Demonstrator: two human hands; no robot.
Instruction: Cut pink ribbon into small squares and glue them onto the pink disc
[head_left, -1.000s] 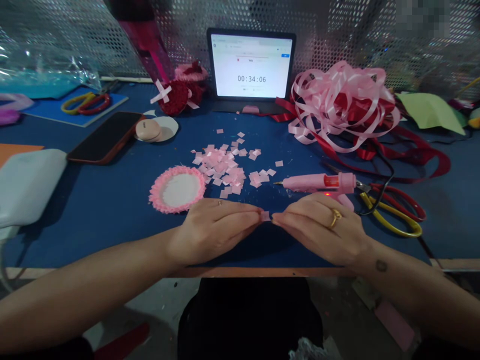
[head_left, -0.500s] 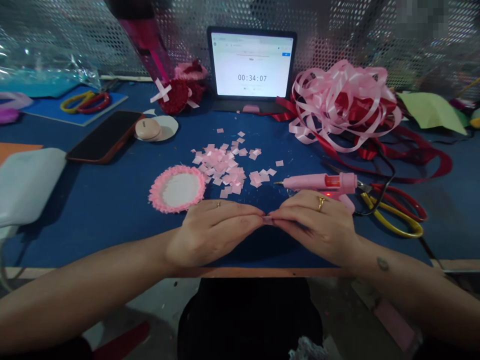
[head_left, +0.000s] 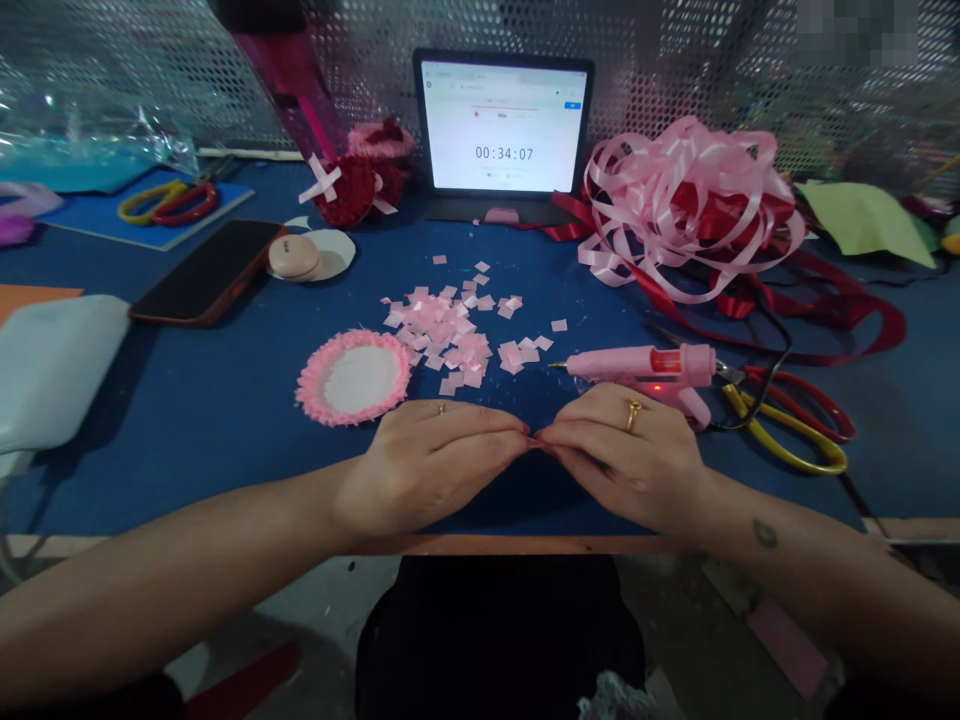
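Observation:
My left hand (head_left: 431,460) and my right hand (head_left: 619,450) meet fingertip to fingertip over the blue table near its front edge. Both pinch one small pink ribbon square (head_left: 534,440), now almost hidden between the fingers. Just beyond the hands lies a heap of several pink ribbon squares (head_left: 450,335). A white disc rimmed with pink ribbon petals (head_left: 354,378) lies to the left of that heap. A pink glue gun (head_left: 637,363) rests right behind my right hand, nozzle pointing left.
Yellow and red scissors (head_left: 787,420) lie right of the glue gun. A tangle of pink and red ribbon (head_left: 690,210) fills the back right. A tablet showing a timer (head_left: 504,125) stands at the back; a phone (head_left: 210,270) and white pouch (head_left: 52,365) lie left.
My fingertips have closed together over the pink square, which showed plainly a second ago. My right hand turned slightly inward. The timer moved from 00:34:06 to 00:34:07.

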